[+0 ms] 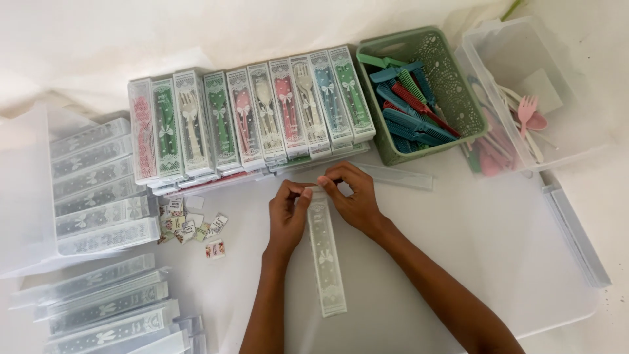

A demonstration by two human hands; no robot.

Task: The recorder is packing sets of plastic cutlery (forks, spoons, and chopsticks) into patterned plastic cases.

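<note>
Ten filled cutlery cases (252, 118) in back row. One green basket (419, 92) of combs. One clear tub (531, 85) of pink spoons and forks. Six empty cases (98, 187) stacked along desk's left edge.

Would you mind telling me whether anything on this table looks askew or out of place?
Mostly tidy. The small printed paper tags lie scattered loosely beside the neat row of filled cutlery boxes. The combs are jumbled in the green basket. Both hands, left and right, pinch one end of a clear box.
</note>
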